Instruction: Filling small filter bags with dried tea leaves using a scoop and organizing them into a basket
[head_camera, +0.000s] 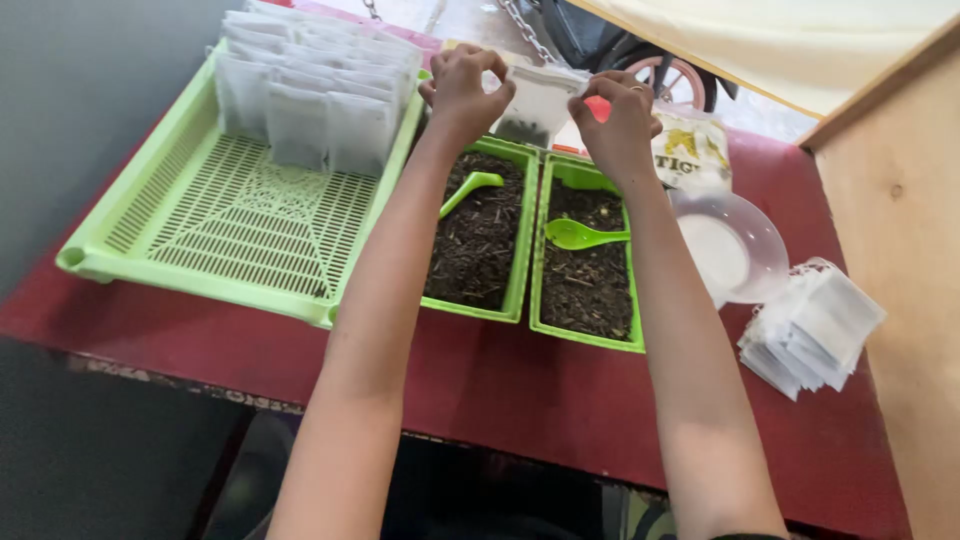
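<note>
Spillage is the nearest risk at this moment. A small white pouch (538, 100), with dark leaves settled in its bottom, is held up over the far ends of two green tubs; its top corners are pinched shut-fingered by the left hand (462, 88) and the right hand (618, 118). Should the pouch be tipped, or the mouth be pulled unevenly, the leaves would likely be shaken out onto the red table (520, 390) rather than back into the left tub (478, 232) or the right tub (588, 262). A tear at the thin seam could be caused by too hard a tug.

A green scoop (468, 190) lies in the left tub and a second scoop (582, 235) in the right, under the forearms, so either could be knocked and loose leaf scattered. The filled pouches (310, 90) stand upright in the green tray (210, 235) and could be toppled by an elbow. The stack of empty pouches (812, 330) sits near the table's right edge, beside a clear lid (735, 250).
</note>
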